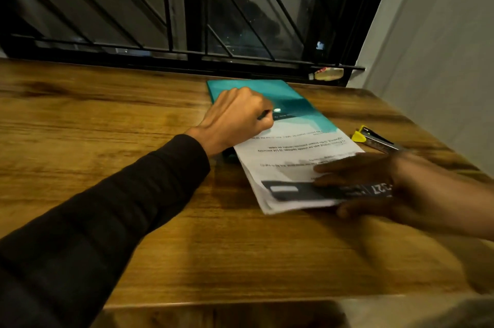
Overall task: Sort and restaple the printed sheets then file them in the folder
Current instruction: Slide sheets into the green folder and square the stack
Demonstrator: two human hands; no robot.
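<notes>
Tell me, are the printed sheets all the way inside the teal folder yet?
No, partly in. The printed sheets stick out from under the folder cover.

The sheets (288, 164) lie on the table (133, 114), their far end tucked in the folder (256, 95) — beyond the right hand (374, 183), which holds their near right corner. The left hand (238, 116) rests on the folder's left side, and the stapler (374, 138) lies just behind the right hand's grip — right of the sheets.
</notes>
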